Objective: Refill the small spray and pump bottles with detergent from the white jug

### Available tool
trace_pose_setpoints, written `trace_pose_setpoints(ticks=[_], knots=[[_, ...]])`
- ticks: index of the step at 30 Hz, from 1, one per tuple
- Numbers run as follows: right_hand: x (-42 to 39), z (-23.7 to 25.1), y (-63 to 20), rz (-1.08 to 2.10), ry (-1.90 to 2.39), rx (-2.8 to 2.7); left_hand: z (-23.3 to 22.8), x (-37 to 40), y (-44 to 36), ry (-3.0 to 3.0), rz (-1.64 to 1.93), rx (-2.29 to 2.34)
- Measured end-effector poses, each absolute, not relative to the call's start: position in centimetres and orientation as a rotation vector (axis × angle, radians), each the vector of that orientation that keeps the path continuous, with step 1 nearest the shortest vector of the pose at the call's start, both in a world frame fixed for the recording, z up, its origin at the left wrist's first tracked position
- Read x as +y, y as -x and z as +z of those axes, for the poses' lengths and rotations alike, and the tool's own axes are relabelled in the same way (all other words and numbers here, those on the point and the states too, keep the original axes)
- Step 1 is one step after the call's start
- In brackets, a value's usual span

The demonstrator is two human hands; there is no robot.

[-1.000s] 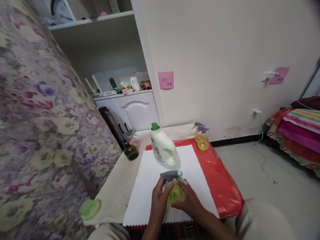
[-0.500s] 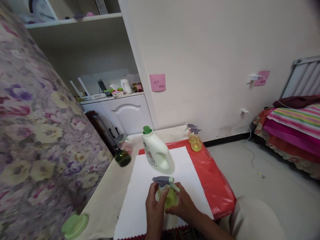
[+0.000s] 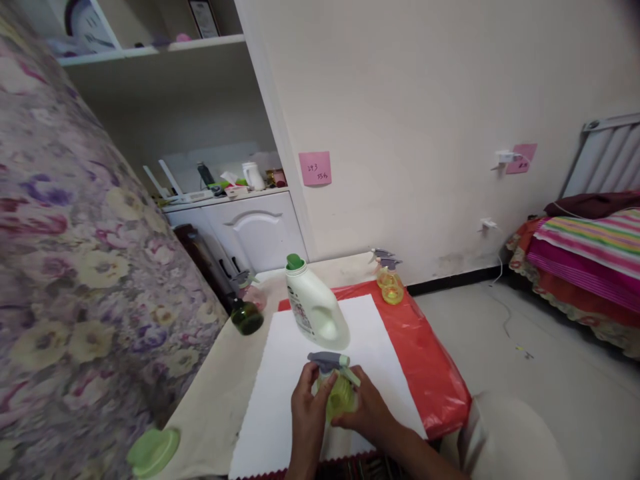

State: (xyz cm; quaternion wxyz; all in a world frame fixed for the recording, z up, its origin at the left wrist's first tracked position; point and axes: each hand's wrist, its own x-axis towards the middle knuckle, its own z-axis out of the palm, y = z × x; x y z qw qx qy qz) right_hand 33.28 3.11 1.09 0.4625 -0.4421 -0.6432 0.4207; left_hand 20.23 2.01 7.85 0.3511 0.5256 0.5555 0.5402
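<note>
A small yellow spray bottle with a grey trigger head is between my two hands, above the white sheet. My left hand grips it at the neck, just under the spray head, with thumb and fingers closed. Around the right side of its round body, my right hand is wrapped. Just beyond them stands a pale green jug with a handle and a dark green piece at its open mouth. The bottle's underside is partly hidden by my fingers.
Yellow spray bottles stand at the back right on red plastic. A dark green bottle and a pinkish spray bottle are at the left edge. A light green lid lies front left, near the floral curtain.
My hands keep nearly the same hold on the spray bottle. The whole view has shifted slightly; the jug and other bottles stay where they were.
</note>
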Motion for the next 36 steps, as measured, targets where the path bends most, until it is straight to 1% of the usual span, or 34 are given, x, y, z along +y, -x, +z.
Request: trace_pose_setpoints(ticks=[5,12,15,19,22,27,29,32,36], knots=[[2.9,1.0,-33.3,1.031,1.063,-1.586,7.7,1.7,-20.5,-1.370,1.421,1.401],[2.6,1.8,-33.1,0.930,1.032,-1.613,4.8,1.2,-21.3,-1.447,1.485,1.545],[2.3,1.8,-32.8,0.900,1.050,-1.584,5.3,1.1,-21.4,-1.496,1.457,1.520],[2.1,1.6,-33.0,0.873,1.036,-1.538,7.4,1.1,-21.0,-1.572,1.362,1.352],[2.2,2.1,-34.0,1.009,0.941,-1.511,8.6,1.3,-20.1,-1.521,1.267,1.191],[2.9,4.3,-35.7,1.543,0.579,-1.490,9.2,1.3,-19.2,-1.420,1.142,0.996],[3.0,4.9,-36.0,1.688,0.470,-1.464,9.2,1.1,-19.4,-1.369,1.146,0.952],[3.0,4.7,-35.9,1.718,0.381,-1.408,8.7,0.8,-19.9,-1.293,1.192,0.962],[3.0,3.3,-35.2,1.517,0.499,-1.356,6.6,0.9,-20.5,-1.268,1.311,1.098]])
